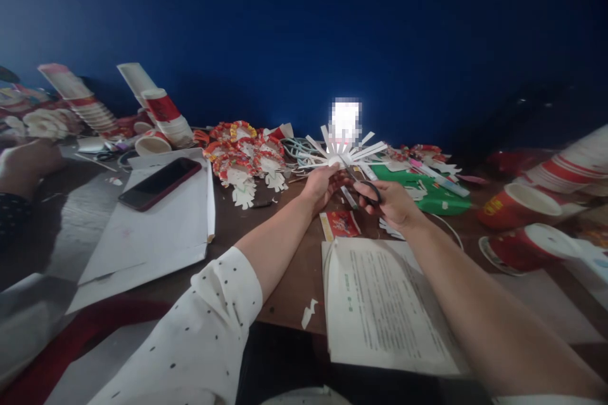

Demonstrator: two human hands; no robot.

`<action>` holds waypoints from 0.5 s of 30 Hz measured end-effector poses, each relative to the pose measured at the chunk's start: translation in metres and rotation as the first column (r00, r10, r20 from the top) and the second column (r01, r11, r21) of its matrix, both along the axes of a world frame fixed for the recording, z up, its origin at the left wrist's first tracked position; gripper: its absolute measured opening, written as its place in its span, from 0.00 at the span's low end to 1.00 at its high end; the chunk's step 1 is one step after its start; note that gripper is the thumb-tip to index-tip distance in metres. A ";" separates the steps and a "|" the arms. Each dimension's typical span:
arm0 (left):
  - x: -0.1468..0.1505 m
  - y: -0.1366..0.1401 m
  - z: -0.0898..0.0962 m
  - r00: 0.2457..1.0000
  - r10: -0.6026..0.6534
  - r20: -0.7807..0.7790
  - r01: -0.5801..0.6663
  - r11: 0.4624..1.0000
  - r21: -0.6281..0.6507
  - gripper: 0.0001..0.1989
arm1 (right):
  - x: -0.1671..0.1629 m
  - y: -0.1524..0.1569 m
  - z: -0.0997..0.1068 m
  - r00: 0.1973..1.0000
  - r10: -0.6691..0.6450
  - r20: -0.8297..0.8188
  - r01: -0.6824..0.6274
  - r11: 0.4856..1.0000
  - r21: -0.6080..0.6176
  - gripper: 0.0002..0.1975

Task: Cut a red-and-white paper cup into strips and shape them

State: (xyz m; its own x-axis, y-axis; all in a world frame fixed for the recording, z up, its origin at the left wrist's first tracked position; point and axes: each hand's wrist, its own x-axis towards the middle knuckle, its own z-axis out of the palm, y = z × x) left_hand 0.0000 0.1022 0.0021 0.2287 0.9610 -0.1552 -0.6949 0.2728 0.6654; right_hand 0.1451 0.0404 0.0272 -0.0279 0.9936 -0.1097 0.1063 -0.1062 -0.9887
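In the middle of the head view, my left hand (322, 185) is closed on a white paper cup (375, 150) cut into strips that fan outward. My right hand (393, 204) grips black-handled scissors (373, 192) by their loops. The blades reach toward the cup's centre beside my left fingers; whether they touch paper I cannot tell. Below my hands lies a small red-and-yellow packet (346, 224). An open printed book (380, 304) rests between my forearms. Behind my left wrist sit several cut red-and-white paper pieces (242, 168).
At left, a phone (161, 183) lies on white paper (156, 234); a co-worker's hand (31, 168) is farther left. Cup stacks (166, 117) lean at the back left. Red cups (517, 205) stand at right. A green sheet (434, 196) lies beyond my right hand, before a dark blue wall.
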 end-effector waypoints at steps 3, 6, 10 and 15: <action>-0.001 0.001 -0.001 1.000 -0.009 0.015 0.009 1.000 0.004 0.09 | 0.000 0.001 -0.002 1.000 0.005 0.008 -0.005 1.000 0.005 0.20; -0.001 0.002 -0.001 1.000 -0.008 0.013 0.008 1.000 0.013 0.10 | 0.001 0.002 -0.004 1.000 0.002 0.014 -0.002 1.000 0.012 0.20; -0.003 0.002 0.000 1.000 -0.010 0.002 0.010 1.000 0.016 0.09 | 0.003 0.003 -0.006 1.000 0.013 0.029 -0.013 1.000 0.024 0.20; -0.008 0.003 0.001 0.997 -0.048 -0.064 0.050 0.998 0.043 0.08 | 0.005 0.004 -0.006 0.999 0.023 0.034 -0.023 1.000 0.003 0.20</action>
